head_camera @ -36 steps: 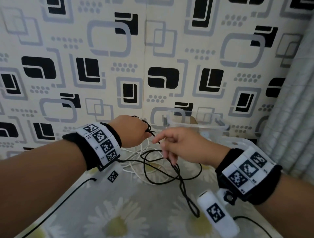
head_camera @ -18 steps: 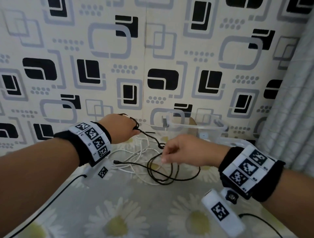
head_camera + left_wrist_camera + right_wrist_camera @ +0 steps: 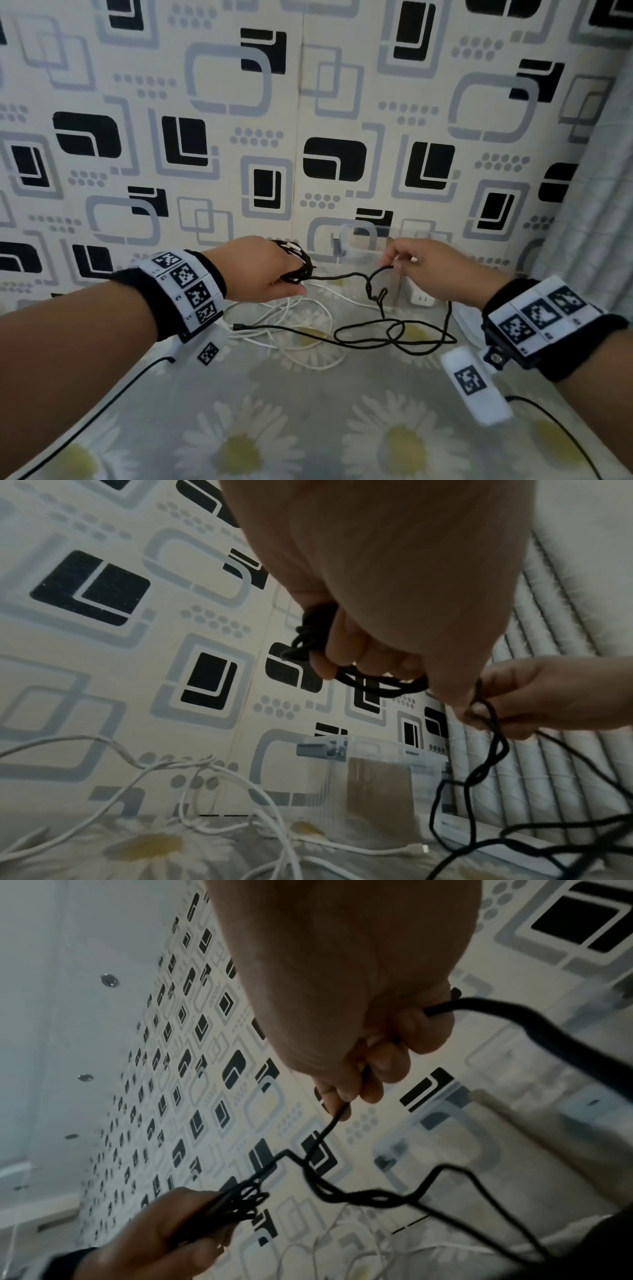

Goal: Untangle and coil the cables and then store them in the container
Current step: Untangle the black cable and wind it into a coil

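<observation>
Head view: left hand (image 3: 263, 270) grips coiled turns of the black cable (image 3: 363, 337); right hand (image 3: 431, 270) pinches its strand; container (image 3: 363, 255) between them.

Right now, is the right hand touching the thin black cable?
Touching. In the right wrist view the right hand pinches the thin black cable, which runs out between its fingertips; the head view shows the same pinch.

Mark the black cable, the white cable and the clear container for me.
black cable (image 3: 373, 339), head view: loose loop lying on the cloth.
white cable (image 3: 301, 363), head view: low curve on the cloth.
clear container (image 3: 363, 251), head view: front wall near its rim.
</observation>
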`<act>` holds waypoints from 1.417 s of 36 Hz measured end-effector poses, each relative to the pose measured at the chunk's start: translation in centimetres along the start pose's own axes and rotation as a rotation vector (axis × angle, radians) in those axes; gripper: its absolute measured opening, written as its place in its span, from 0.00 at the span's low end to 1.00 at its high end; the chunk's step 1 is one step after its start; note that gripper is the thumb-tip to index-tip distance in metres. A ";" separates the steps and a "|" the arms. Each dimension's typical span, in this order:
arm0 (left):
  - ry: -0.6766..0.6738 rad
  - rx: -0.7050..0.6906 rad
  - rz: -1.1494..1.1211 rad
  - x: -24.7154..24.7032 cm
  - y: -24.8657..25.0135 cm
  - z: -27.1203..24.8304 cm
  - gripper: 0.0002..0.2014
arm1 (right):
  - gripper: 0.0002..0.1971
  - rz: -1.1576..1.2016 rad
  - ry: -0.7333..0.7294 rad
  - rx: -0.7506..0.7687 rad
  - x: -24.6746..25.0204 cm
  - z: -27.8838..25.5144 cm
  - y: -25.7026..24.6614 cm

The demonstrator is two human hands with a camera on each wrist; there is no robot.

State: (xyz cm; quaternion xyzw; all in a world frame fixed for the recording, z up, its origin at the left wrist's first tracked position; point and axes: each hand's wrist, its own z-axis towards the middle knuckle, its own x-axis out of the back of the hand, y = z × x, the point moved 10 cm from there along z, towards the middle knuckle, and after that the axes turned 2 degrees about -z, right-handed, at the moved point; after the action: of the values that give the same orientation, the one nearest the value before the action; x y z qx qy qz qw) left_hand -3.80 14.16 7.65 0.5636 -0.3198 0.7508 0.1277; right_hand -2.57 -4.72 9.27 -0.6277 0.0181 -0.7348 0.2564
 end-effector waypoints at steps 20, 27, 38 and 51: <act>0.117 0.223 -0.786 1.4 -1.2 -0.1 0.15 | 0.16 0.280 0.395 0.103 -1.3 0.2 -1.9; 0.143 0.372 -0.824 0.8 -2.9 -0.2 0.27 | 0.11 0.389 0.317 0.089 -1.8 -0.7 -3.1; 0.051 0.405 -1.386 0.2 -2.3 -0.6 0.24 | 0.08 0.529 0.110 0.057 -3.8 0.4 -2.1; 0.205 0.473 -1.883 0.9 -4.3 -1.1 0.24 | 0.12 0.202 -0.292 0.044 -8.7 -1.6 1.3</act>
State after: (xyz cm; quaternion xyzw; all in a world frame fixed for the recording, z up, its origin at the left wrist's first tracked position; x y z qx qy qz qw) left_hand -2.57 18.03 9.73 0.5315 0.4329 0.4318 0.5862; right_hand -2.92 -2.83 0.55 -0.7170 0.0273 -0.6064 0.3426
